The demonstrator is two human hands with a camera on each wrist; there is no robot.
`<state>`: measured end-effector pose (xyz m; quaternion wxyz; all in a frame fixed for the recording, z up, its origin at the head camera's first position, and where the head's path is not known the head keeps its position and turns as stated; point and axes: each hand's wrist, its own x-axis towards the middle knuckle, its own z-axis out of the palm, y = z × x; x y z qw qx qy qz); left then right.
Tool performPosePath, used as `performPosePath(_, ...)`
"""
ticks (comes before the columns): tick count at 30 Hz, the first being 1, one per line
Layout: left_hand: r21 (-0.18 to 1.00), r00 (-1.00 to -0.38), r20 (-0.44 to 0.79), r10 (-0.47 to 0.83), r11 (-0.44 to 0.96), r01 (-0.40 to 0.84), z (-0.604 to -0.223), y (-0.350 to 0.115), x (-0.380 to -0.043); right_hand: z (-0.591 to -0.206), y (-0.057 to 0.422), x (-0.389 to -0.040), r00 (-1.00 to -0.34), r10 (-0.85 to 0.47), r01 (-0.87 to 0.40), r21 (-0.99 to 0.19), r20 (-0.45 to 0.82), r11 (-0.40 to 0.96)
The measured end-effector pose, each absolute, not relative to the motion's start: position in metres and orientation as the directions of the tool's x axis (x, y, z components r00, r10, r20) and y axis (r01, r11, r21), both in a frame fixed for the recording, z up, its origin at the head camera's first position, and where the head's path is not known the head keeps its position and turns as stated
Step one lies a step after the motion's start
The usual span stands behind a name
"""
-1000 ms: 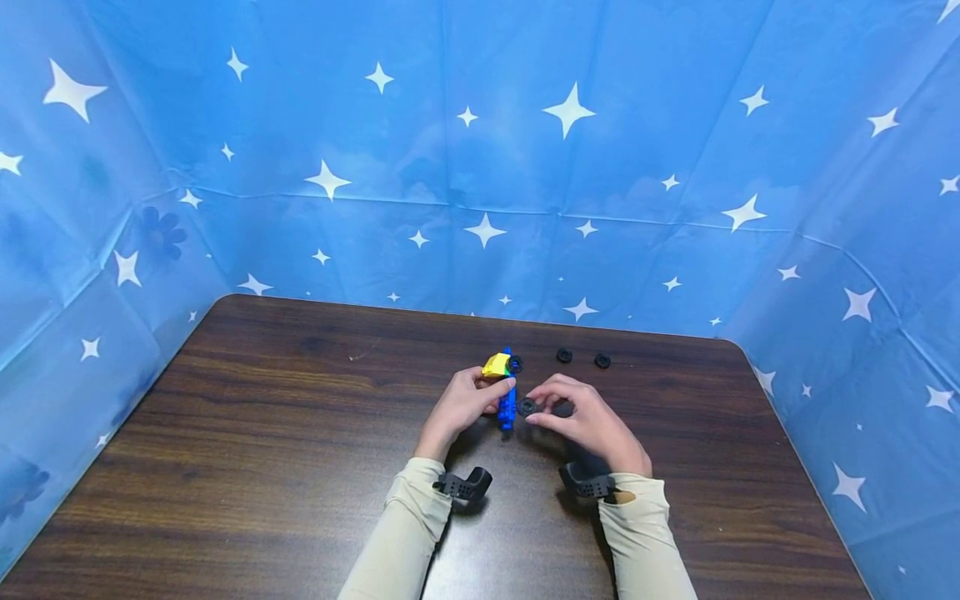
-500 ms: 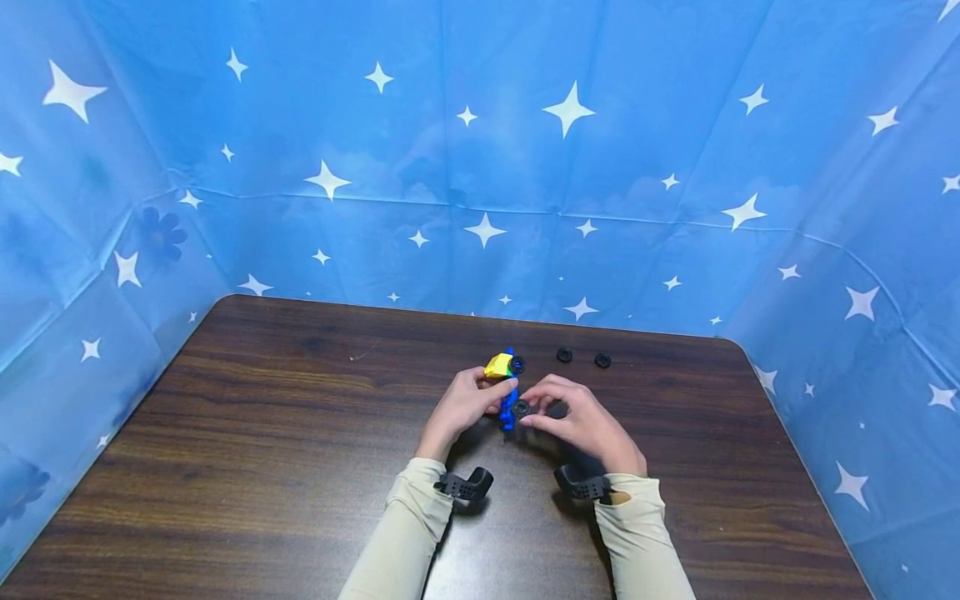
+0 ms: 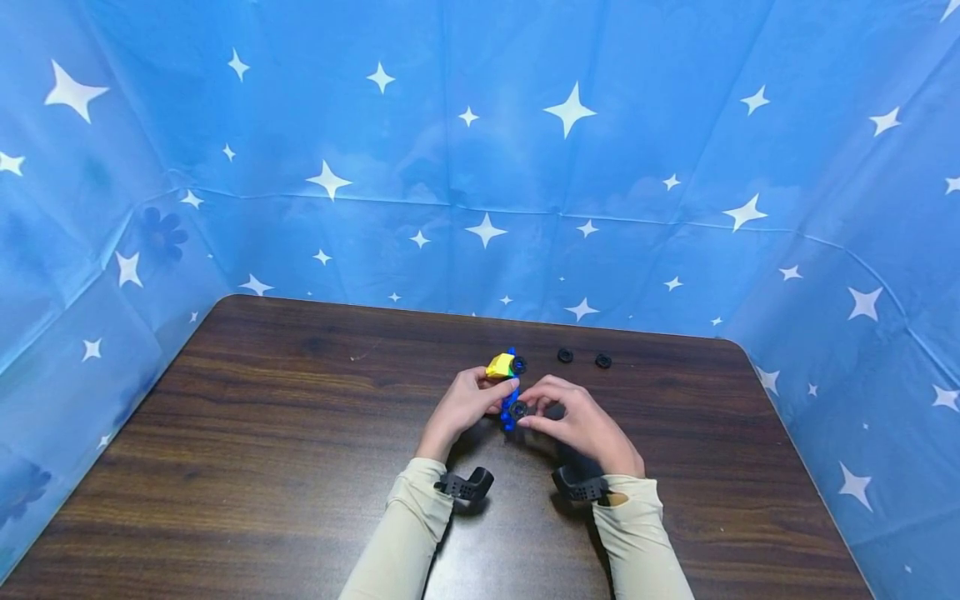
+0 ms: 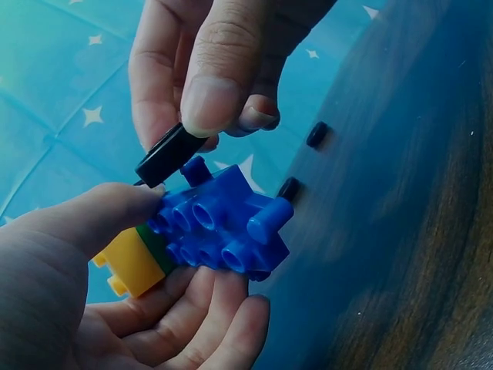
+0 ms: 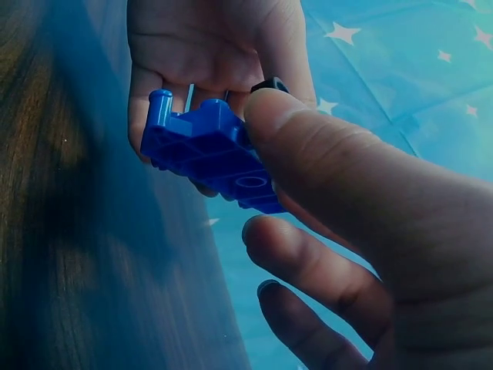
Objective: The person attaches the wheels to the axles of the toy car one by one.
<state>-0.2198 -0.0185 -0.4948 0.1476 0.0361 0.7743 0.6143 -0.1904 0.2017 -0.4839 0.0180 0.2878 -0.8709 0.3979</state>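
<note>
My left hand (image 3: 468,404) grips a toy car of building blocks, thumb on one side and fingers on the other. The car has a blue chassis (image 4: 216,216) with short axle pegs, a green piece (image 4: 156,247) and a yellow block (image 4: 132,262). One black wheel (image 3: 519,365) sits beside the yellow block. Between thumb and fingers, my right hand (image 3: 581,421) pinches another black wheel (image 4: 169,154). This wheel is right at a blue peg (image 4: 196,171) on the chassis's right side; the thumb hides most of it in the right wrist view.
Two loose black wheels, a left one (image 3: 565,356) and a right one (image 3: 603,361), lie on the brown wood-grain table (image 3: 262,442) beyond my right hand. A blue star-patterned cloth (image 3: 420,158) hangs behind the table and along its sides.
My right hand has moved slightly left, bringing its wheel from just apart to up against the blue chassis. The left hand and the car have barely shifted.
</note>
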Motion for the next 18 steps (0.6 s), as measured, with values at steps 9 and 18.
performPosePath(9, 0.960, -0.949, -0.188, 0.253, 0.250, -0.124, -0.4929, -0.0194, -0.2192, -0.4823, 0.2000, -0.1898, -0.846, -0.474, -0.498, -0.674, 0.243, 0.545)
performPosePath(18, 0.962, -0.929, -0.247, 0.277, 0.184, -0.201, -0.4945, -0.0188, -0.2201, -0.4826, 0.1972, -0.1892, -0.836, -0.479, -0.523, -0.655, 0.269, 0.545)
